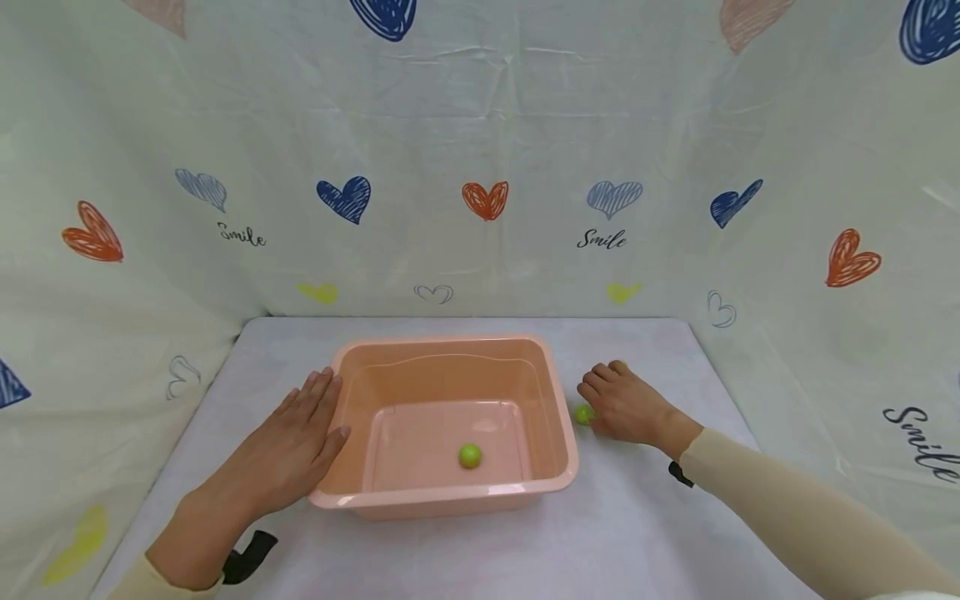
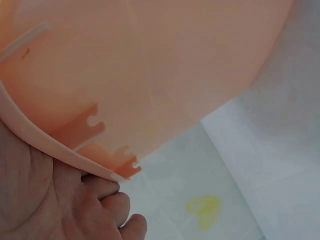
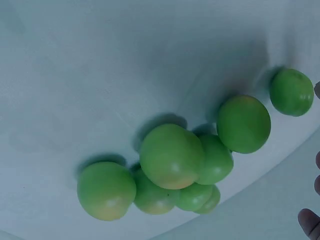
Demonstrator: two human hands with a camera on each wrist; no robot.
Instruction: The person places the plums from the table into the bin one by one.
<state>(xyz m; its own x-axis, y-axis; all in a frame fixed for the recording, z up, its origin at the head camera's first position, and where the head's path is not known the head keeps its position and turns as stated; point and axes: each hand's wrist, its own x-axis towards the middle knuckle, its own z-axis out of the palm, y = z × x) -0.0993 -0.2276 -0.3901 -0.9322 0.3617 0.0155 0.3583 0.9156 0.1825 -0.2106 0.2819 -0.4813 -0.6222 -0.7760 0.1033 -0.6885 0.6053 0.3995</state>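
Note:
A pink plastic basin [image 1: 442,340] stands on the table, with one small round green fruit [image 1: 470,456] on its floor. My left hand [image 1: 288,450] lies with extended fingers along the basin's left rim; the left wrist view has the palm [image 2: 45,195] against that rim. To the right of the basin, my right hand [image 1: 626,408] is low over the table with bent fingers. A green fruit [image 1: 583,414] shows beside it. In the right wrist view several green fruits [image 3: 171,156] lie clustered, and fingertips [image 3: 309,221] are spread apart at the right edge near another fruit [image 3: 291,92].
The table [image 1: 480,558] has a pale cloth top. Behind it and on both sides hangs a white sheet [image 1: 480,108] printed with hearts and words. Black bands [image 1: 249,557] are at the wrists.

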